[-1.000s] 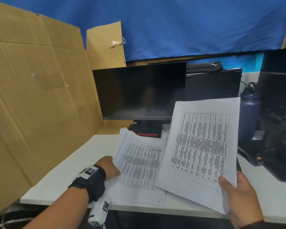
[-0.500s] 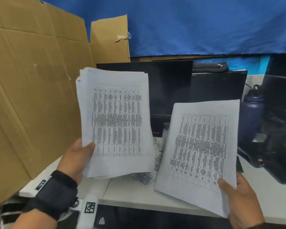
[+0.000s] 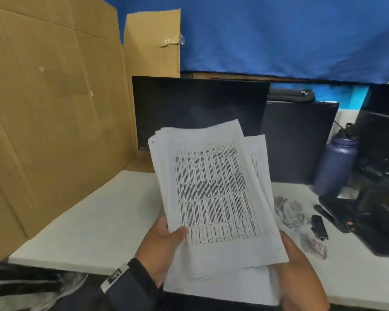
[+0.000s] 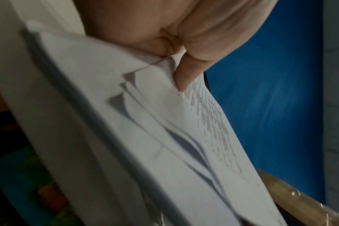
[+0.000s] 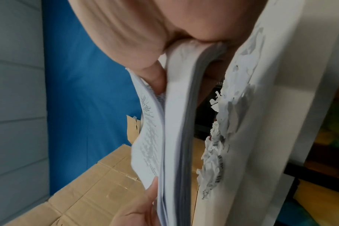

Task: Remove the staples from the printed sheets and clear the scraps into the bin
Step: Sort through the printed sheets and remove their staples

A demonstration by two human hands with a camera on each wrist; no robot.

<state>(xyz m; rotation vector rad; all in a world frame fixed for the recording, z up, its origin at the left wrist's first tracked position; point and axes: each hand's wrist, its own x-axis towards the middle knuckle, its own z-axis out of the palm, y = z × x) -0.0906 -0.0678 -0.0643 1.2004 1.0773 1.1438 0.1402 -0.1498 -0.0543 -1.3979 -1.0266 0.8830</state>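
A thick stack of printed sheets point(image 3: 213, 194) with tables on top is held above the white desk point(image 3: 94, 223). My left hand point(image 3: 164, 243) grips its lower left edge, thumb on top. My right hand point(image 3: 299, 263) holds the lower right edge from beneath. In the left wrist view my thumb point(image 4: 186, 73) pinches the fanned printed sheets point(image 4: 164, 130). The right wrist view shows my thumb point(image 5: 155, 76) on the printed sheets point(image 5: 176, 122). Torn paper scraps point(image 3: 294, 218) lie on the desk to the right, also visible as paper scraps point(image 5: 219, 137). A small dark mark sits at the top left corner of the stack.
A black monitor point(image 3: 200, 113) stands behind the stack, a second dark screen point(image 3: 301, 142) beside it. Cardboard panels point(image 3: 54, 108) wall off the left. A dark blue bottle point(image 3: 335, 167) and black gear point(image 3: 319, 227) crowd the right side of the desk.
The two separate bundles, one in each hand, have been brought together into a single stack held by both hands in front of the monitor.
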